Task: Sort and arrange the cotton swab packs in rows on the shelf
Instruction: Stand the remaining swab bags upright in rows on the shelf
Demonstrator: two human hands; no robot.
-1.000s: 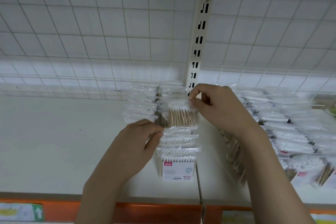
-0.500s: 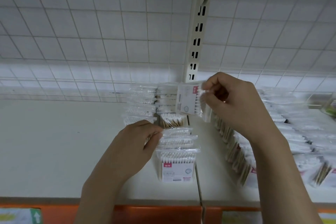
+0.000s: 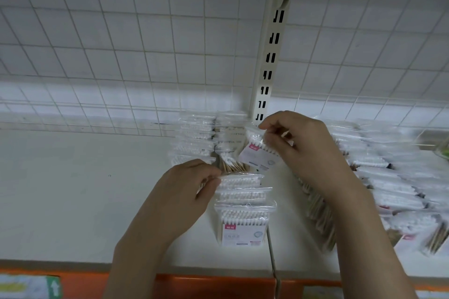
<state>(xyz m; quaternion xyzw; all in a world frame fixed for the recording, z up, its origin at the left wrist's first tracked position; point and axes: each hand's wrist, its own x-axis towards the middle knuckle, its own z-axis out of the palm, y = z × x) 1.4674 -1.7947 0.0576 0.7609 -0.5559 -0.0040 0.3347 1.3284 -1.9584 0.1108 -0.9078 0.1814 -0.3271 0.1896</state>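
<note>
At the far lower left of the frame a label (image 3: pixel 26 286) with a green arrow sits on the orange edge strip (image 3: pixel 218 285) below the shelf (image 3: pixel 73 201). The shelf's left half is a bare white surface, backed by a wire grid (image 3: pixel 121 43) that fills the upper frame.

Left of centre, the left hand (image 3: pixel 181 198) has its fingers curled, thumb and fingertips pinching the top edge of a pack in the left row (image 3: pixel 194 143); that pack is mostly hidden behind the hand. Just right of it runs the middle row (image 3: pixel 243 192) of upright packs, reaching from the grid toward the shelf's front; its front pack (image 3: pixel 244 226) shows a white label with a pink tag. There is a gap in this row where wooden sticks of a leaning pack (image 3: pixel 234 165) show.

Above that gap, right of centre, the right hand (image 3: pixel 301 150) pinches a held pack (image 3: pixel 258 153) by its upper edge, tilted, label facing the camera, off the shelf. Behind it a slotted upright (image 3: pixel 268 68) rises to a bracket at the top.

On the right, further rows (image 3: pixel 379 172) of packs cover the shelf, blurred, some leaning at the lower right.
</note>
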